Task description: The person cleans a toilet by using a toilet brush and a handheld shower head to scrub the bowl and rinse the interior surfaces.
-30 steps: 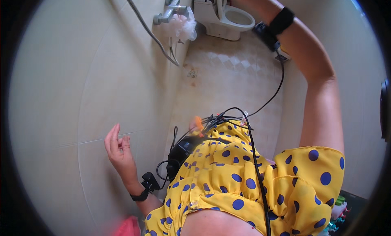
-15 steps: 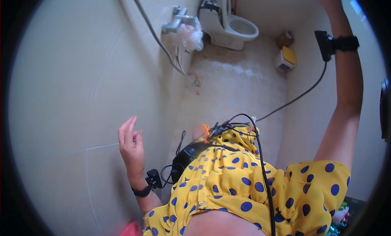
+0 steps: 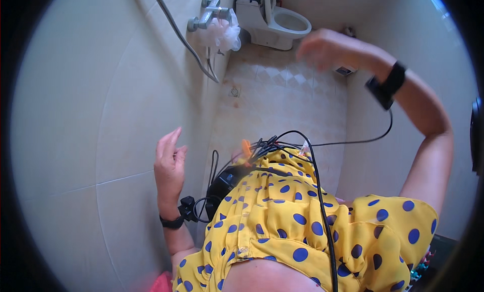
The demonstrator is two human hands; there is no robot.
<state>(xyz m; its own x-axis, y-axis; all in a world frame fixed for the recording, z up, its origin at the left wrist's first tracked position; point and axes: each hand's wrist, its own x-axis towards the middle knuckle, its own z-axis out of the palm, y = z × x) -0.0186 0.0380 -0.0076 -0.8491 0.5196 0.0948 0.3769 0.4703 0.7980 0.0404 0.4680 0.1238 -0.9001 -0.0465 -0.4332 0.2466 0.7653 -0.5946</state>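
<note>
My left hand (image 3: 170,163) is raised beside the tiled wall (image 3: 121,146), its fingers stretched upward with the thumb a little apart and nothing in it. Motion smears my right hand (image 3: 327,51), which is held out in front over the far floor; its fingers are too blurred to read, and I see no object in it. In the picture it overlaps the area by the toilet (image 3: 292,22) and partly covers a small bin (image 3: 346,70). Each wrist wears a black strap with a small device, the right one (image 3: 380,92) trailing a cable.
A shower mixer tap (image 3: 209,14) with a pale bath puff (image 3: 222,35) and a metal hose (image 3: 176,30) juts from the left wall. A floor drain (image 3: 234,92) lies below. Black cables (image 3: 272,143) and an orange clip (image 3: 246,149) hang at my waist.
My right arm has bent and swung down and left from the upper right, bringing the hand fully into view. My left hand has risen slightly. The view has shifted a little.
</note>
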